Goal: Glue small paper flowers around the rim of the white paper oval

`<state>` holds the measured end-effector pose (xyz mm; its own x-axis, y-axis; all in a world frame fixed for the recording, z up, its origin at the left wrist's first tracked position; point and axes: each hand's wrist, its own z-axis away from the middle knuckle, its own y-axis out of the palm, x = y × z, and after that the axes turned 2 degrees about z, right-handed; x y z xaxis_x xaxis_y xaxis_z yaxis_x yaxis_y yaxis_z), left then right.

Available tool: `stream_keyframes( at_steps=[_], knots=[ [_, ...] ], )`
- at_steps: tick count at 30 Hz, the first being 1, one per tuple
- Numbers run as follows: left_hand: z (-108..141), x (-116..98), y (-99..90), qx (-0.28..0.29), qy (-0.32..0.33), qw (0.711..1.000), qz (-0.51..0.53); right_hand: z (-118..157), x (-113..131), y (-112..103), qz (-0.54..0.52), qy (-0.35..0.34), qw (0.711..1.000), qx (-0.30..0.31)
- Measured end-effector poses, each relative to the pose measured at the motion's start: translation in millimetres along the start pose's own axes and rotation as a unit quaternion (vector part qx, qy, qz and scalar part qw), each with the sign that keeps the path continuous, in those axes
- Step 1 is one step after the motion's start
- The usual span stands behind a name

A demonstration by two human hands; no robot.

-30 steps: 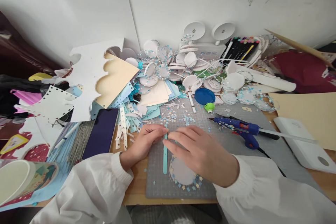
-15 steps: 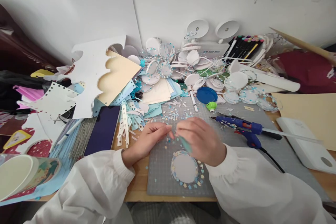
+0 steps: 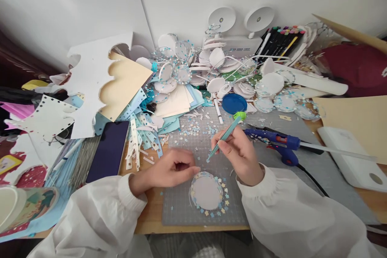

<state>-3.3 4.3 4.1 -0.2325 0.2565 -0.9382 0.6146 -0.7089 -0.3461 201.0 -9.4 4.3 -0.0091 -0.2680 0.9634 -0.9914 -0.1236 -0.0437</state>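
My right hand (image 3: 238, 153) is closed around teal tweezers (image 3: 224, 138), their tips pointing down and left toward the cutting mat (image 3: 178, 213). At the tips a small pale-blue piece seems to show, too small to make out. My left hand (image 3: 169, 167) has curled fingers, with its thumb tip at the upper-left rim of a white disc (image 3: 207, 193). Whether anything is in those fingers is hidden. Tiny blue and cream flower-shaped pieces ring the disc, and a thin clear loop runs round it. More loose paper flowers (image 3: 196, 129) are scattered on the mat beyond my hands.
A blue glue gun (image 3: 272, 139) with a glue stick lies to the right. Beyond the mat are a blue lid (image 3: 234, 104) and a pile of decorated white discs (image 3: 181, 74). To the left are a phone (image 3: 108, 151), paper strips (image 3: 133, 143) and a paper cup (image 3: 27, 207).
My right hand has turned and lifted away from the left, so the tweezers now show clearly. My left hand has come down to the disc's rim. The whole view has shifted slightly.
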Motion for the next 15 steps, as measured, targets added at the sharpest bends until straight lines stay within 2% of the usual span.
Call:
stream_keyframes(
  at_steps=[5, 15],
  knots=[
    [1.3, 2.5, -1.6, 0.073, 0.062, 0.994, -0.046, 3.5, 0.5, 2.0, -0.035, 0.011, 0.999, 0.040],
    [-0.3, 1.4, -4.8, 0.064, 0.036, 0.997, 0.000, 6.5, 2.9, 6.2, -0.008, 0.013, 0.997, 0.075]
  ],
)
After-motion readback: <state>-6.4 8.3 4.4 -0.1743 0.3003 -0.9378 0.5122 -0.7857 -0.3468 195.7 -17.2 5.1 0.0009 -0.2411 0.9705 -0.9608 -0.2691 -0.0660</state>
